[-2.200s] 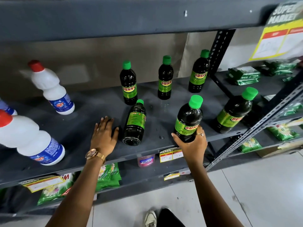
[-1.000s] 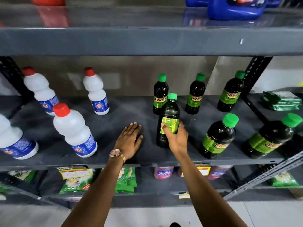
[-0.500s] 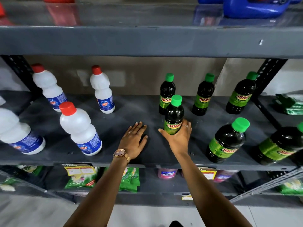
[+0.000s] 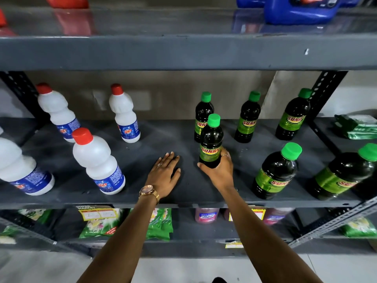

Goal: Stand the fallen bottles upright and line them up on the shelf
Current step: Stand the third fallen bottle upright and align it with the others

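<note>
My right hand [image 4: 219,172] grips the base of a dark green-capped bottle [image 4: 211,139], which stands upright mid-shelf on the grey shelf [image 4: 163,137]. Directly behind it stands another dark bottle [image 4: 201,111], with two more [image 4: 247,119] [image 4: 293,117] along the back. Two larger-looking dark bottles [image 4: 275,172] [image 4: 342,174] stand near the front right. My left hand [image 4: 164,172] lies flat on the shelf, fingers spread, holding nothing. White red-capped bottles [image 4: 98,162] [image 4: 124,115] [image 4: 57,111] [image 4: 20,168] stand on the left half.
An upper shelf board [image 4: 183,52] hangs close above the bottles, carrying blue jugs [image 4: 299,9]. Green packets [image 4: 357,127] lie on the neighbouring shelf to the right. Below are green sachets [image 4: 161,223] and pink bottles [image 4: 206,215]. A slanted metal brace [image 4: 326,225] crosses the lower right.
My right hand let go of a front bottle, took the fallen dark bottle and stood it upright, turning its label forward. The left hand stayed flat on the shelf. The view shifted left.
</note>
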`<state>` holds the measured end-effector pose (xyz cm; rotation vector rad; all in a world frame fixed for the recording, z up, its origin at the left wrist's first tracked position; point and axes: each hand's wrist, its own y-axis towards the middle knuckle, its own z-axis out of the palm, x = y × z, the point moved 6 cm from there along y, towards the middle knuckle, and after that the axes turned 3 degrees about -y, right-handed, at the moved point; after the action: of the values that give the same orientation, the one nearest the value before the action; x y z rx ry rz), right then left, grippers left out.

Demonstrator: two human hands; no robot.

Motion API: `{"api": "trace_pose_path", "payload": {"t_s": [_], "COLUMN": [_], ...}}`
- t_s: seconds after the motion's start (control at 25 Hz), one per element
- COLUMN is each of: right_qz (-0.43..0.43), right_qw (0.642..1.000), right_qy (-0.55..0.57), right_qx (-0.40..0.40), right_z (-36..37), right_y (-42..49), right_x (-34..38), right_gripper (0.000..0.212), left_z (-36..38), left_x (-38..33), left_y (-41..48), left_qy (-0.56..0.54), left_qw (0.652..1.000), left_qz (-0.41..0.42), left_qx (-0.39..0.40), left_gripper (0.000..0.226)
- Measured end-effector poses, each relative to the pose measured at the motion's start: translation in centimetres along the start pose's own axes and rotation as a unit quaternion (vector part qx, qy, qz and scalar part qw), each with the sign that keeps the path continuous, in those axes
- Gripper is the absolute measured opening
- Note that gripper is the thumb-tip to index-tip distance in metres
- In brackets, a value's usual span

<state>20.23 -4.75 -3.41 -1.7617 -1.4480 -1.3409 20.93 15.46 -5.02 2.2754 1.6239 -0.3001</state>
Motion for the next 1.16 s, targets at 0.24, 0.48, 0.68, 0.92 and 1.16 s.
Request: {"api": "trace_pose_path", "payload": {"t_s": [0.24,0.48,0.68,0.92,1.16], "right_qz": [0.009,-0.030,-0.060,-0.076,-0.063], "right_qw": [0.999,0.994,0.986,0.986,0.982], "right_qy": [-0.033,-0.060,-0.089,-0.100,-0.066], "right_qx": [0.035,0.080,0.126,0.112,0.164], "right_z": [-1.2,-3.2,-3.5,-3.3,-3.9], "right_y": [-1.7,-7.5,-8.3,-8.2,-9.0], "right_x": [0.0,-0.8,-0.9,-0.7,-0.4], "right_gripper": [0.069,0.073,0.089,0.099,0.107], "left_z": [0.1,0.1,0.1,-0.2,-0.6], "left_x": [-0.1,0.0,0.1,-0.4,-3.1], "left_y": [-0.1,0.0,0.0,-0.4,-5.6], "left_qy": [0.000,0.001,-0.004,-0.003,-0.063], "left_qw": [1.000,1.000,1.000,1.000,0.990], "left_qz": [-0.001,0.005,0.011,-0.009,-0.091], "left_qx": [0.011,0.016,0.016,0.013,-0.089], "left_gripper": [0.051,0.051,0.051,0.050,0.053]}}
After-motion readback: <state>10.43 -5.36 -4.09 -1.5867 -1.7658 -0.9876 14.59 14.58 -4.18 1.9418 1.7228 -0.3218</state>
